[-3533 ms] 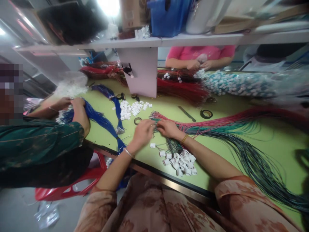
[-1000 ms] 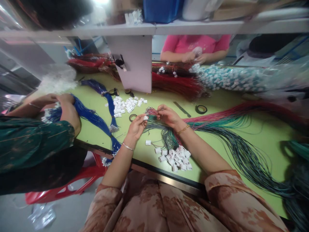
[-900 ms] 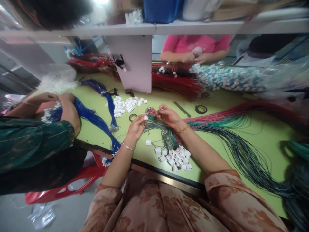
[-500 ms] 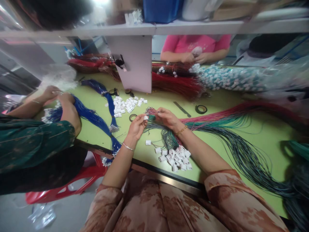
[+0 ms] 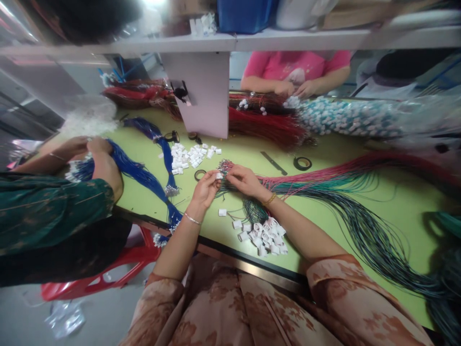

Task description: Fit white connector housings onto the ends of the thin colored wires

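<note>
My left hand pinches a small white connector housing between thumb and fingertips. Close beside it, my right hand has its fingers pinched together at the stripped, metal-tipped ends of a wire bundle; a thin wire seems to be in them, but its colour is hard to make out. Pink wires, green wires and dark wires run from under my right hand to the right. Below my hands lies a heap of white housings with wires attached, and a single housing lies apart.
Loose white housings lie behind my left hand, near a black tape roll. A flat dark blade and another tape roll lie farther right. At left, a co-worker's hands handle blue wires. A shelf crosses overhead.
My right hand has shifted slightly left and down, its fingertips now nearer the white housing. My left hand keeps its pinch on the housing. The view has moved slightly.
</note>
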A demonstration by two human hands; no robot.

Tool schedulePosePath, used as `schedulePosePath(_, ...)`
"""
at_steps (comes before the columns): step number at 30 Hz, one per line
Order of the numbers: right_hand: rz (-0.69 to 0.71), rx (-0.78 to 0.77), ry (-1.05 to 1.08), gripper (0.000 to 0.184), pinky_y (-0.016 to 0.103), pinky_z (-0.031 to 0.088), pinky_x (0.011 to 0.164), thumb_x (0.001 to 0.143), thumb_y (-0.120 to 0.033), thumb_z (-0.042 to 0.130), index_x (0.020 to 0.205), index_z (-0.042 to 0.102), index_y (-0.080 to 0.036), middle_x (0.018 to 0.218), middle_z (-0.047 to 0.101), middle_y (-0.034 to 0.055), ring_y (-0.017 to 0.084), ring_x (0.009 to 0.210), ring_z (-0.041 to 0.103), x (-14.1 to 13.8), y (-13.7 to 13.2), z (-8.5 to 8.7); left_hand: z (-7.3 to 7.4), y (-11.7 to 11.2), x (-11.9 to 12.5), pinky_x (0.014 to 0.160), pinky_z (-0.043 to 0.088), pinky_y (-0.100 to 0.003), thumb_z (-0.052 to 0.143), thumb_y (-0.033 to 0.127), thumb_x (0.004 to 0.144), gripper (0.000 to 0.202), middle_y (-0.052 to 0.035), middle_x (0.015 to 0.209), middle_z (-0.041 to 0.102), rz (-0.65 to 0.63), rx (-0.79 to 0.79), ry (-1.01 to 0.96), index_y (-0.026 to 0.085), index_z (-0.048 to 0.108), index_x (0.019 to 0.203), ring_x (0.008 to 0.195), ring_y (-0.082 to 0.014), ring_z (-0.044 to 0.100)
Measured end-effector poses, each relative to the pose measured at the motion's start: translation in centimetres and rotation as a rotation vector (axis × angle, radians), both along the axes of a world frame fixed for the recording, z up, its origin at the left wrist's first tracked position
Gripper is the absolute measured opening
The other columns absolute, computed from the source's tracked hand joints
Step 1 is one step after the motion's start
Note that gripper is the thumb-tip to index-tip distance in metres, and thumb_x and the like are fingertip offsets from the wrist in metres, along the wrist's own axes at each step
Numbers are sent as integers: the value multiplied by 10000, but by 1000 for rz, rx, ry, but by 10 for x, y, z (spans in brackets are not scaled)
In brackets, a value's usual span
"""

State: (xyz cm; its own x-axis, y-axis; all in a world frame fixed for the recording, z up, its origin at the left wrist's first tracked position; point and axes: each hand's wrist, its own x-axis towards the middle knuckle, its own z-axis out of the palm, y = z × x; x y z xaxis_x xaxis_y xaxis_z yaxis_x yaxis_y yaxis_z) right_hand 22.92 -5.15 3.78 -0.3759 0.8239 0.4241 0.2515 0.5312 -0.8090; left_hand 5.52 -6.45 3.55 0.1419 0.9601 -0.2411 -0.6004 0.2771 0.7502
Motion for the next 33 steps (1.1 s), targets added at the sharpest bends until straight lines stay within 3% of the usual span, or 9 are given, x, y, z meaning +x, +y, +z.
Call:
schedulePosePath(4, -26, 177, -133, 185, 315, 412, 714, 874, -270, 522, 759, 647, -195, 747, 554, 47, 181, 756, 502, -2, -3, -1, -3, 2, -1, 545, 436, -163, 705, 112, 735, 99, -15, 727, 628, -1, 14, 16, 119, 666, 825, 568, -53, 537)
schedulePosePath(8, -41, 254, -249, 191, 304, 402, 682, 868, -241, 512, 763, 661, -182, 768, 554, 57, 176, 738, 500, -2, -4, -2, -5, 3, -1, 525, 413, -162, 703, 123, 737, 79, -15, 710, 621, 24, 8, 29, 113, 677, 811, 552, -50, 515)
schedulePosePath(17, -32, 277, -410, 191, 291, 383, 672, 861, -214, 512, 735, 652, -181, 796, 562, 62, 179, 753, 496, 0, -5, 4, -6, 1, -2, 545, 417, -167, 759, 173, 707, 149, -10, 707, 622, 55, 57, 146, 120, 685, 825, 552, -47, 501)
schedulePosePath(24, -78, 263, -451, 196, 297, 373, 648, 874, -220, 501, 743, 640, -175, 799, 564, 70, 180, 734, 489, -4, -6, -3, -10, -4, 9, 536, 379, -171, 795, 198, 658, 205, 10, 641, 614, 99, 147, 323, 132, 695, 824, 550, -55, 488)
schedulePosePath(27, -78, 255, -428, 182, 303, 391, 684, 884, -213, 477, 801, 633, -170, 813, 562, 75, 189, 770, 498, -5, -5, -5, -12, -5, 12, 538, 377, -176, 790, 213, 654, 210, 9, 653, 623, 136, 140, 306, 134, 692, 823, 553, -58, 495)
schedulePosePath(33, -91, 231, -455, 170, 323, 392, 691, 865, -215, 481, 745, 592, -166, 783, 539, 82, 192, 718, 451, -11, -6, -7, -14, -5, 14, 539, 372, -185, 768, 197, 651, 206, 9, 647, 623, 139, 115, 294, 133, 685, 828, 539, -56, 496)
